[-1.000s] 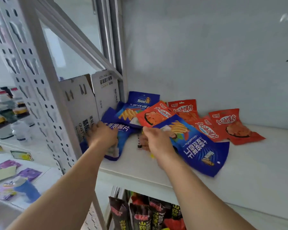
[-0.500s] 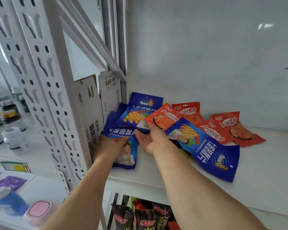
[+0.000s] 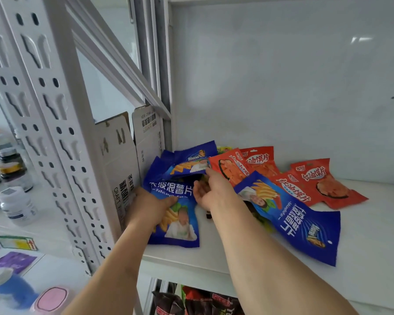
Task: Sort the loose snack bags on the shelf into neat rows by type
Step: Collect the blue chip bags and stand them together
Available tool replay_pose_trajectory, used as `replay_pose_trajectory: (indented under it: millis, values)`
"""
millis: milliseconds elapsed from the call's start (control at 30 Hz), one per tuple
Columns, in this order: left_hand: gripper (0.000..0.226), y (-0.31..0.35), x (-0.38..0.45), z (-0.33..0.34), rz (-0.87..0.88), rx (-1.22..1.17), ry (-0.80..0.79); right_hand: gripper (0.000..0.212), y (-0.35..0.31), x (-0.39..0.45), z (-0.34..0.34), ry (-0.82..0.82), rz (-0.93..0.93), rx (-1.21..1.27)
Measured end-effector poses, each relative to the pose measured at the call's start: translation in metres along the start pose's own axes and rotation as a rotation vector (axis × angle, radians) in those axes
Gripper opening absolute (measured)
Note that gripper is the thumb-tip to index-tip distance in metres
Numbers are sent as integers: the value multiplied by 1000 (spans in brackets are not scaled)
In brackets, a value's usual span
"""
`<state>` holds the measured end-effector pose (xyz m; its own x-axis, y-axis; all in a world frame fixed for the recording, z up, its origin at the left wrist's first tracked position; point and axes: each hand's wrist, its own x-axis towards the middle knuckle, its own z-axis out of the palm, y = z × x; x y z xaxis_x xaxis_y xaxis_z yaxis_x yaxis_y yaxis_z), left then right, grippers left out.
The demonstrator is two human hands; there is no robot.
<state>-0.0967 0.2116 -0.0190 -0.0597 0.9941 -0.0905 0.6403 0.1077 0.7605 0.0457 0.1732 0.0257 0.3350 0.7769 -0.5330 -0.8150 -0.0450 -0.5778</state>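
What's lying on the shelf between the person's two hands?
In the head view, the front blue chip bag lies between them: the left hand rests on its left side, and the right hand is by its upper right corner.

Landmark: cardboard divider [image 3: 121, 169], upright at the shelf's [image 3: 362, 235] left end, against the perforated upright [image 3: 62, 142]; no passage there. Just right of it, blue bags [image 3: 175, 214] and red bags [image 3: 316, 185] overlap across the shelf's rear and middle. Far right of the divider the shelf surface is bare. Above the bags, open space up to the back wall [image 3: 282, 87].
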Motion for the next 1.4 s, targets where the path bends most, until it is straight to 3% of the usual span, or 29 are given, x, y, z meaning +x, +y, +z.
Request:
replay_pose_trajectory:
  millis: [167,367,567,733,900,1000,1033,1100,1200,1233,1333,1400]
  values:
    - [35,2,-3,-1,-38,-314,-136,23,-3,-3,-8,-75,-141,17]
    - [21,0,-12,-12,17,-403,-231,28,-4,-17,-9,-147,-264,82]
    - [16,-10,-9,-15,-6,-478,-222,16,1,-27,-29,1,-364,31]
    - [26,-12,-5,-13,-18,-571,-240,11,3,-28,-62,83,-364,-112]
    - [46,-10,-4,-15,-15,-635,-310,40,-20,-24,-64,43,-258,-380]
    - [52,-9,-7,-19,4,-581,-345,84,-36,-16,-53,92,-171,-769]
    - [53,-10,-7,-19,10,-575,-347,89,-39,-9,-51,115,-164,-877]
    - [53,-12,-8,-18,-3,-569,-347,61,-42,-4,-49,123,-203,-1037]
    - [45,-14,-11,-18,-27,-588,-356,25,-44,-3,-51,58,-200,-1054]
    - [42,-13,-13,-18,-29,-618,-362,23,-44,-2,-55,15,-209,-1017]
    - [36,-14,-19,-17,-29,-683,-387,45,-44,-3,-64,-70,-238,-907]
    - [33,-15,-24,-15,-35,-692,-403,40,-45,-5,-72,-54,-281,-862]
